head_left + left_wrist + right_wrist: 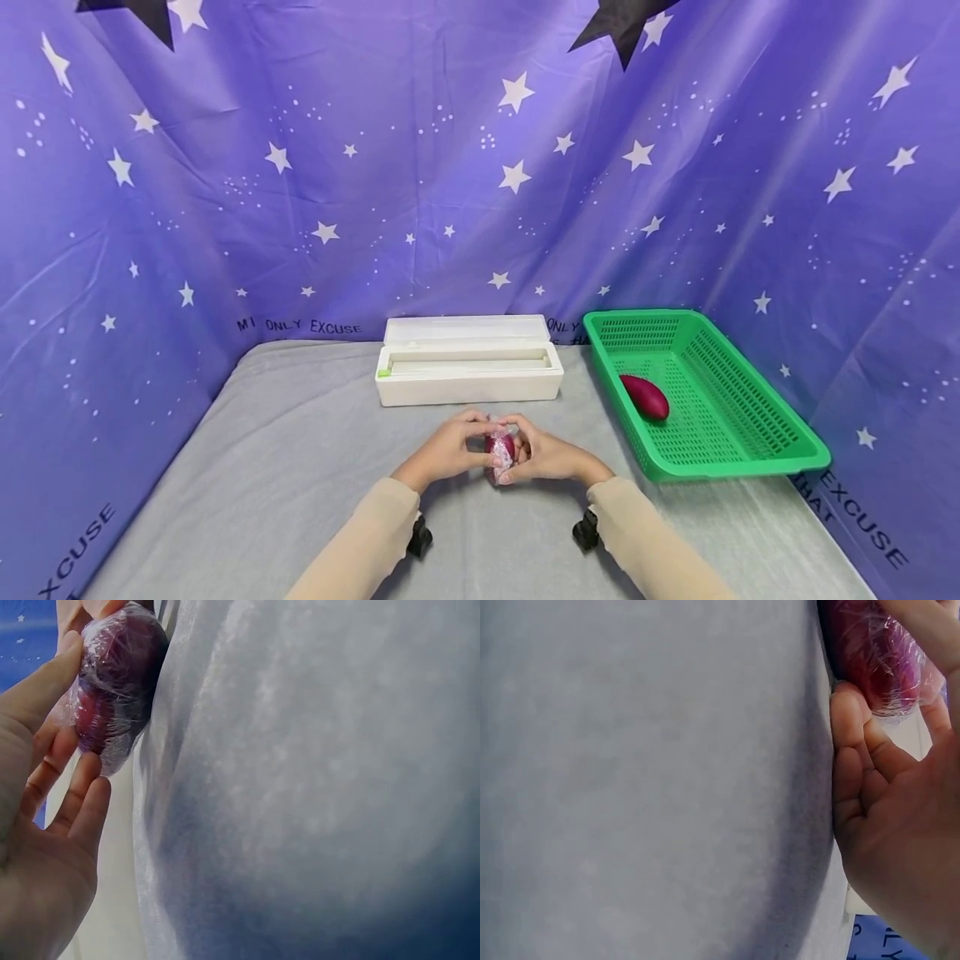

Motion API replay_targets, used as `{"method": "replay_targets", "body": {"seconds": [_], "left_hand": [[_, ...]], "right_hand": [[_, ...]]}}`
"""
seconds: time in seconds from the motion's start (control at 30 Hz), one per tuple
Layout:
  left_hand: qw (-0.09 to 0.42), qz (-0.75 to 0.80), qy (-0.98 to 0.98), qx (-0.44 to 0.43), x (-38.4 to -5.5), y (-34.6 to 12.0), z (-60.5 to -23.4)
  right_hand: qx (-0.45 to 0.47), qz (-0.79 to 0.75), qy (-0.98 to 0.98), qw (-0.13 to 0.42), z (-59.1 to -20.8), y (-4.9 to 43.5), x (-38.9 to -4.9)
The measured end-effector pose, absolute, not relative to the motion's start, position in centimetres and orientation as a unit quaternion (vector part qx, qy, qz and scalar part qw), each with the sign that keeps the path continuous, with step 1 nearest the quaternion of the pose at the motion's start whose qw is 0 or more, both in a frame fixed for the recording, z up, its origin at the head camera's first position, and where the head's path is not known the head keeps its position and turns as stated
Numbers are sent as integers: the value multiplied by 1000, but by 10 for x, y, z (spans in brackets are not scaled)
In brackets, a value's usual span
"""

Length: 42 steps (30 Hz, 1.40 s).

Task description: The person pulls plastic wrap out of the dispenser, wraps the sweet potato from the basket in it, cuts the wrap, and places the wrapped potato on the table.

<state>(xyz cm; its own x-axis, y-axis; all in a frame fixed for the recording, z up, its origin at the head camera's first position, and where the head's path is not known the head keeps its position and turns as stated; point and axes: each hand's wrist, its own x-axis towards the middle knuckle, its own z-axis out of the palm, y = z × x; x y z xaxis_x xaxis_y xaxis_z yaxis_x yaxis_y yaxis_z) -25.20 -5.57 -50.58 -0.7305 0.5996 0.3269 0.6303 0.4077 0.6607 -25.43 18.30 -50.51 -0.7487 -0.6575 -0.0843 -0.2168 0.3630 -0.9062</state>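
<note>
Between both hands, low over the grey cloth in the head view, is a red-purple sweet potato (500, 447) wrapped in clear, wrinkled cling film. My left hand (452, 447) holds its left side, thumb and fingertips against the film; the left wrist view shows the shiny wrapped sweet potato (116, 682) close up. From the other side my right hand (551, 454) grips it between thumb and fingers, some of them curled under near the cloth. In the right wrist view the thumb partly hides the wrapped sweet potato (874, 656).
Behind the hands stands a white cling film dispenser box (472, 387), its lid (467, 329) raised and a green piece at its left end. To the right, a green basket (738, 375) holds an unwrapped sweet potato (645, 397). Starry purple curtains (420, 167) enclose the table.
</note>
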Motion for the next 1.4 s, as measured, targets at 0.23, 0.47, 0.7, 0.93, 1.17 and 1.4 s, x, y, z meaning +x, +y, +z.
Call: {"method": "replay_targets", "body": {"seconds": [0.23, 0.47, 0.7, 0.93, 1.17, 1.4], "left_hand": [[-2, -428, -830, -356, -253, -54, -509], [-11, -451, -833, -321, -252, -54, -508], [-36, -471, -833, -288, -251, -55, -506], [-32, -462, -834, -299, -252, -56, -504], [-30, -440, -842, -311, -256, -58, -508], [-61, -428, -850, -301, -257, -59, -505]], "right_hand": [[-281, -512, 778, 231, -507, 185, -255], [-299, -518, 771, 217, -509, 186, -251], [-302, -518, 773, 206, -508, 186, -253], [-304, -529, 763, 215, -508, 185, -255], [-293, -529, 768, 209, -508, 183, -251], [-288, -500, 786, 221, -503, 188, -251]]}}
